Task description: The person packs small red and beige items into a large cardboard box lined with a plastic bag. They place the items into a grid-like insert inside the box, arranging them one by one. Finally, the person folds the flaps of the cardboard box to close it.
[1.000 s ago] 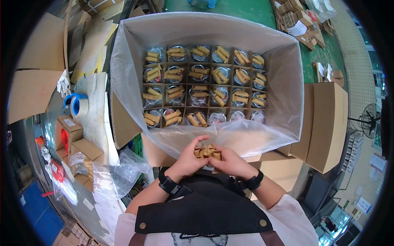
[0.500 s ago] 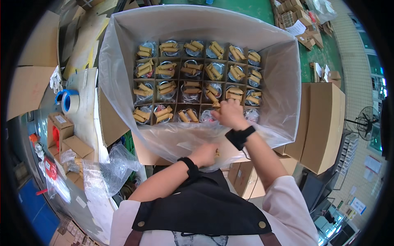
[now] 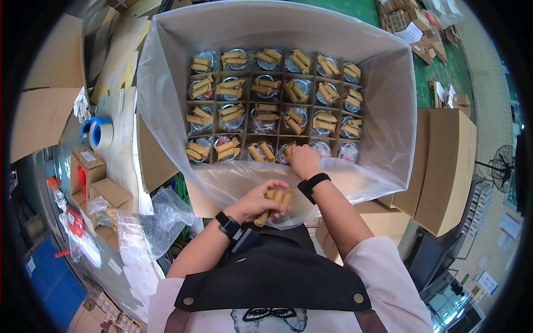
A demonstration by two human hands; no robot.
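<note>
A large carton point(image 3: 366, 61) lined with clear plastic stands before me, split by cardboard dividers into cells. Clear-wrapped round items fill the cells, most topped with tan paper-wrapped rolls point(image 3: 234, 57). My left hand point(image 3: 255, 203) is closed around several of these tan rolls point(image 3: 279, 195), just outside the carton's near side. Reaching into the nearest row, my right hand point(image 3: 305, 161) has its fingers on a tan roll point(image 3: 288, 150) in the fourth cell from the left. To its right, two wrapped items point(image 3: 348, 151) carry no rolls.
Plastic liner point(image 3: 239, 175) drapes over the near edge. On the left workbench lie tape rolls point(image 3: 101, 135), a white glove point(image 3: 80, 105), small open cartons point(image 3: 109, 194) and bubble wrap point(image 3: 147, 233). A tall carton point(image 3: 442, 172) adjoins the right side; a fan point(image 3: 502, 165) stands beyond.
My right hand has moved from the third-row cell to the near row, leaving tan rolls there. My left hand has turned, showing several rolls in its grip. The view has shifted slightly.
</note>
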